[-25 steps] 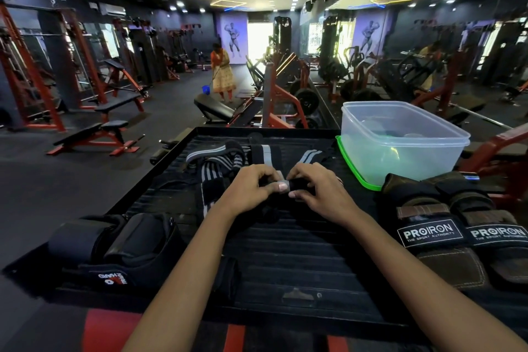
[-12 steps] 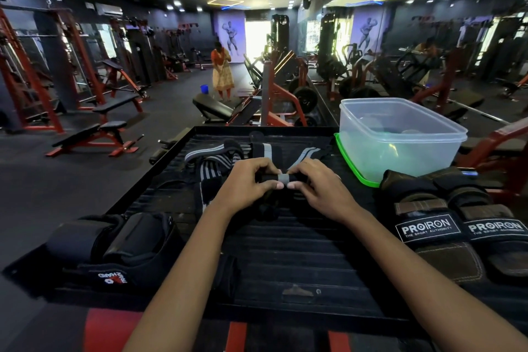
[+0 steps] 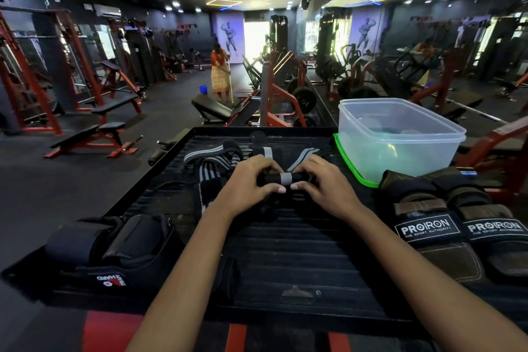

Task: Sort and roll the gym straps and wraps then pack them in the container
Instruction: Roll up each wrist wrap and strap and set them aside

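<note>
A black wrap with a grey stripe is rolled into a short cylinder at the middle of the black ribbed platform. My left hand grips its left end and my right hand grips its right end, thumbs underneath. The unrolled tail of the wrap runs away from my hands. Black-and-grey striped wraps lie in a loose pile just left of my hands. A clear plastic container stands open on a green lid at the right.
A pair of PROIRON gloves lies at the right of the platform. Black padded straps lie at the near left. Red benches and machines fill the gym floor behind. A person with a mop stands far back.
The roll has grown longer turns between my hands and shifted slightly away from me. My fingers have re-gripped its ends. The head camera view moved little.
</note>
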